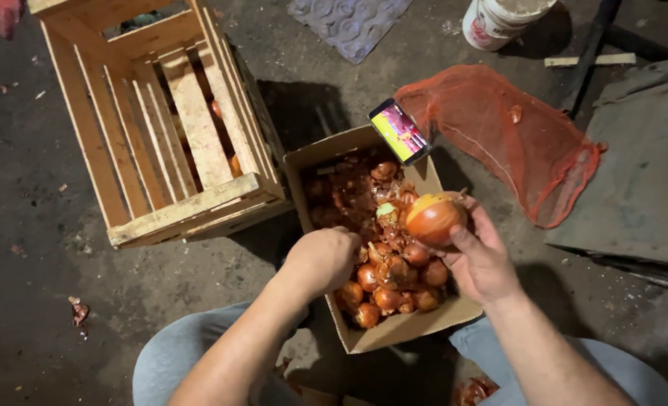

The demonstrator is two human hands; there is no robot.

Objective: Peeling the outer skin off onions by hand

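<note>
Right hand (pixel 478 259) was clamped on an onion (pixel 433 219) above the cardboard box (pixel 394 328); left hand (pixel 323 259), fingers curled together, reached inside that box.

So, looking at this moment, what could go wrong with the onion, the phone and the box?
1. The phone leans on the rim of the cardboard box; a bump to the box might tip it off.
2. The right hand holds the onion at the box's edge, so a slip could drop it outside.
3. The left hand reaches into the box, possibly nudging it.
</note>
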